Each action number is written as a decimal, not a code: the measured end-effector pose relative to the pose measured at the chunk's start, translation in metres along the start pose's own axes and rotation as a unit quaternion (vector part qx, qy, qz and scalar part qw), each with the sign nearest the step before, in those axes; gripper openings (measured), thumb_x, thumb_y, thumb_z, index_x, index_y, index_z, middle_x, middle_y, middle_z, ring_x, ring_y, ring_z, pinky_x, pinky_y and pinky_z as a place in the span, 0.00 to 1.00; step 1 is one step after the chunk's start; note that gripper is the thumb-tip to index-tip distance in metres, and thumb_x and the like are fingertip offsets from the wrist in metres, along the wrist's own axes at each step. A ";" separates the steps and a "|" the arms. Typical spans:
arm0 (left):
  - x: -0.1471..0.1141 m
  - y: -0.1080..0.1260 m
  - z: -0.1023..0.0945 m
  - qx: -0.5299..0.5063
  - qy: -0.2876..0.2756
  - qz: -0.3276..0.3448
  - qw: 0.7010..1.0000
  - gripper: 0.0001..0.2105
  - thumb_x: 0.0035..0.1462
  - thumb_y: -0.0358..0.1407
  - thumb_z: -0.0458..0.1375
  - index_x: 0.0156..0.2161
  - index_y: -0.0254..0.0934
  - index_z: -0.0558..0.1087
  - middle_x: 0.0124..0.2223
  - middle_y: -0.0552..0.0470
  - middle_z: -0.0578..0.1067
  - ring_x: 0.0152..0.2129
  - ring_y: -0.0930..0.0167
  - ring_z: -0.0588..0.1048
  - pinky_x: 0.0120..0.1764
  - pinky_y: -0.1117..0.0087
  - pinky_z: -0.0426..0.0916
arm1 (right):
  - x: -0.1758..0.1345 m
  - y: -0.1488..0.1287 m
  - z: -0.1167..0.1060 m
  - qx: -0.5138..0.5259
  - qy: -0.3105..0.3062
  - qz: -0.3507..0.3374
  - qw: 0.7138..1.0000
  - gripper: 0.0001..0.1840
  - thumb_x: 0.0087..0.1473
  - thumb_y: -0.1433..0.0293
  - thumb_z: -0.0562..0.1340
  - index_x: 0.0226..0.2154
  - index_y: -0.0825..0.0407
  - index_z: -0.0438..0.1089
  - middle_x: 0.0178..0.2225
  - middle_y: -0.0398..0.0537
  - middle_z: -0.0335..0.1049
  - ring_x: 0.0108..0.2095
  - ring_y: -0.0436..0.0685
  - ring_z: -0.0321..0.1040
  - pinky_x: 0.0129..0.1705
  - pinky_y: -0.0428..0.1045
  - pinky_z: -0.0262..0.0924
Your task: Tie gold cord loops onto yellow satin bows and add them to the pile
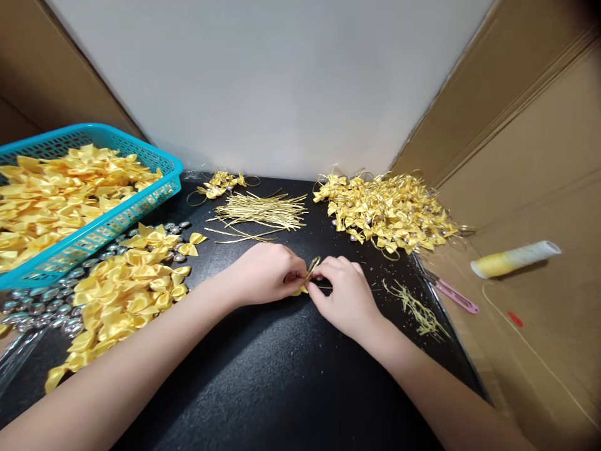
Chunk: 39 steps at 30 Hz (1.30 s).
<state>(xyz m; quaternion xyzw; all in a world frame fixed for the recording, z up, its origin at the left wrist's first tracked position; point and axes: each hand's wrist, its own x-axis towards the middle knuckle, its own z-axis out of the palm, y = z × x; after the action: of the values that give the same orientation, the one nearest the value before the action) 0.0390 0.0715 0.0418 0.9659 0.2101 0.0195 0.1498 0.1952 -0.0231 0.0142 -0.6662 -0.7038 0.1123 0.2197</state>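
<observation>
My left hand is closed around a small yellow ribbon bow, mostly hidden under its fingers. From between the two hands a loop of gold cord sticks up. Thumb and forefinger of my right hand pinch this cord close to the bow. Beyond the hands lies a bundle of cut gold cords. To the left is a pile of loose yellow bows, with shiny silver beads scattered beside and behind it.
A turquoise basket full of yellow bows stands at left. Looped bows are heaped at back right, with a smaller group at back centre. Cord scraps, a pink-handled tool and a yellow-white roll lie right.
</observation>
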 end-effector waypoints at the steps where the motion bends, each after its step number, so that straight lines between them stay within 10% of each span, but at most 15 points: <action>1: 0.000 0.001 0.000 0.002 -0.003 -0.001 1.000 0.08 0.55 0.33 0.55 0.32 0.39 0.78 0.27 0.52 0.78 0.24 0.69 0.75 0.25 0.73 0.58 | 0.000 0.002 0.001 0.019 -0.009 0.005 1.000 0.04 0.53 0.70 0.62 0.29 0.50 0.72 0.33 0.44 0.74 0.36 0.57 0.66 0.39 0.52 0.52; 15: -0.001 0.002 -0.001 -0.010 -0.034 -0.008 0.999 0.09 0.53 0.31 0.54 0.29 0.39 0.78 0.23 0.52 0.78 0.19 0.71 0.72 0.23 0.74 0.56 | -0.006 0.005 -0.003 0.043 -0.041 -0.012 0.998 0.07 0.57 0.74 0.56 0.28 0.51 0.66 0.33 0.44 0.72 0.37 0.55 0.64 0.41 0.52 0.49; 26: -0.004 0.018 -0.007 0.056 -0.051 -0.050 0.996 0.08 0.52 0.31 0.55 0.25 0.39 0.74 0.21 0.51 0.73 0.17 0.70 0.70 0.21 0.72 0.51 | -0.010 0.009 -0.018 -0.179 0.043 -0.277 0.943 0.09 0.61 0.72 0.55 0.38 0.52 0.71 0.54 0.46 0.69 0.48 0.60 0.56 0.51 0.57 0.45; 39: -0.007 0.016 -0.003 -0.012 -0.045 -0.072 0.996 0.09 0.49 0.29 0.56 0.24 0.41 0.77 0.19 0.54 0.73 0.15 0.73 0.66 0.20 0.73 0.50 | -0.008 0.018 -0.012 -0.076 -0.037 -0.263 0.961 0.08 0.61 0.73 0.55 0.34 0.53 0.69 0.40 0.46 0.74 0.43 0.56 0.61 0.49 0.55 0.45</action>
<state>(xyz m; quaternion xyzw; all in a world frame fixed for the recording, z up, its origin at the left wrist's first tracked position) 0.0386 0.0554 0.0499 0.9463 0.2719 -0.0324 0.1718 0.2173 -0.0312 0.0154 -0.4681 -0.8680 0.0212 0.1643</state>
